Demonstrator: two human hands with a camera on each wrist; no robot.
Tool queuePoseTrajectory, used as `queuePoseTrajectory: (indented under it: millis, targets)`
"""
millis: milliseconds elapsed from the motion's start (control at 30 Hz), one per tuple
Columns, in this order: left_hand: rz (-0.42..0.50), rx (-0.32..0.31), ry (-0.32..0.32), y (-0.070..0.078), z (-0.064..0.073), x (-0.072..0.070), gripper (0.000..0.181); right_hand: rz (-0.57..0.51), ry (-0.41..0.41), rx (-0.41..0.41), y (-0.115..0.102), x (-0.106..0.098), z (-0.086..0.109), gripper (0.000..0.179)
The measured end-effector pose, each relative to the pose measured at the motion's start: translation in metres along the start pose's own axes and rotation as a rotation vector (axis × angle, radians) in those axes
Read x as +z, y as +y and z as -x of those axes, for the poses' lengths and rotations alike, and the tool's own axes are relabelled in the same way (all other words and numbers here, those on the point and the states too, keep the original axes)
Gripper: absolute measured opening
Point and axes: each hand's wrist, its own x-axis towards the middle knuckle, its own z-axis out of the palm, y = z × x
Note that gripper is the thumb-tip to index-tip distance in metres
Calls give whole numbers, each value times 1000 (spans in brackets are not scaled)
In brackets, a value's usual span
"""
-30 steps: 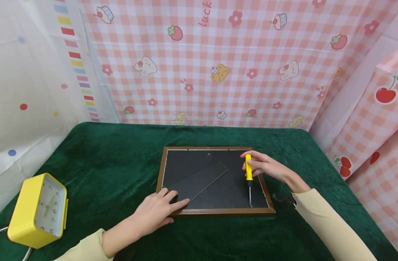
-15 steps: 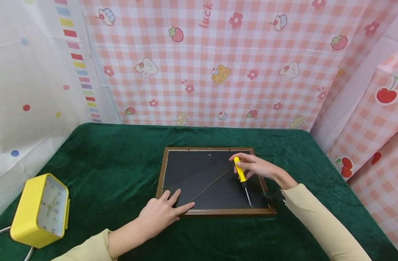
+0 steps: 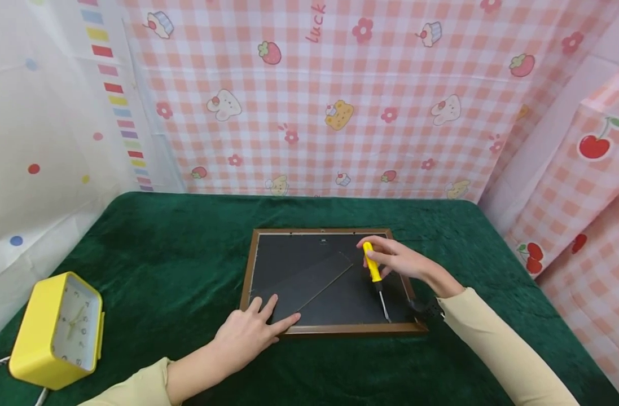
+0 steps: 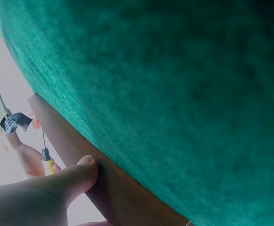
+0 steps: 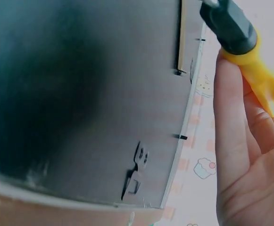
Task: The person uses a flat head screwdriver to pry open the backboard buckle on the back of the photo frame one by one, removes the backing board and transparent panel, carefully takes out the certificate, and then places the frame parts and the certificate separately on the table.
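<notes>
A picture frame (image 3: 350, 329) lies face down, its black backing board (image 3: 294, 259) upward. My left hand (image 3: 244, 337) rests on its near left corner with fingers spread. In the left wrist view the thumb (image 4: 78, 179) lies against the brown outer edge. My right hand (image 3: 403, 262) grips the yellow handle of a screwdriver (image 3: 372, 265) over the right part of the board. Its shaft slants down to the near right, the tip by the frame's near inner edge. In the right wrist view the screwdriver (image 5: 259, 75) sits in the fingers, tip out of view.
A yellow alarm clock (image 3: 40, 332) with a cord stands at the left on the green cloth (image 3: 187, 248). A metal hanger (image 5: 136, 172) and small dark tabs (image 5: 181, 137) show along the frame's rim. Checked curtains (image 3: 299, 101) hang behind.
Since a second ago, the screwdriver handle has tipped left, its tip staying near the same spot. My left hand has shifted slightly right on the corner. The last half second shows little movement.
</notes>
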Motion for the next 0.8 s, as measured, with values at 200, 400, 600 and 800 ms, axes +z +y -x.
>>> queuePoseTrajectory:
  millis: [200,400,600,800]
  targets:
    - [-10,2,3,1,0,-1,50,45,-15,-15,-21,8,1,33]
    - [-34,22,-41,3,-9,-9,50,38,-1,4,-23,6,5,33]
    - [71,58,-124,9,-25,-12,46,13,-4,-5,2,1,-2,37]
    - [30,60,-140,13,-26,-11,53,9,-4,23,21,-3,-9,40]
